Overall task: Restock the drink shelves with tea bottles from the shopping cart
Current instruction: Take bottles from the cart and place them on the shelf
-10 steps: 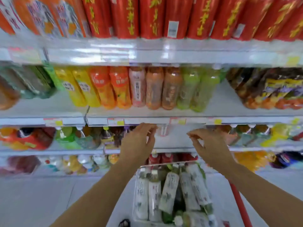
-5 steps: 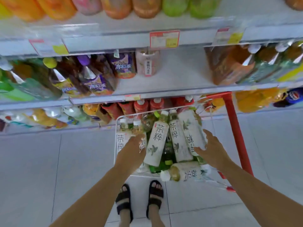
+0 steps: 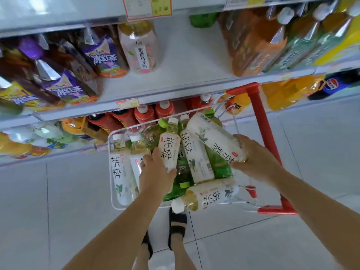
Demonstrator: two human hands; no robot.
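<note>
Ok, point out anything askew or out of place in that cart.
No spill or damage shows. The tea bottles lie jumbled in the cart, and one bottle lies sideways along the near rim, its white cap poking out over the wire.
</note>
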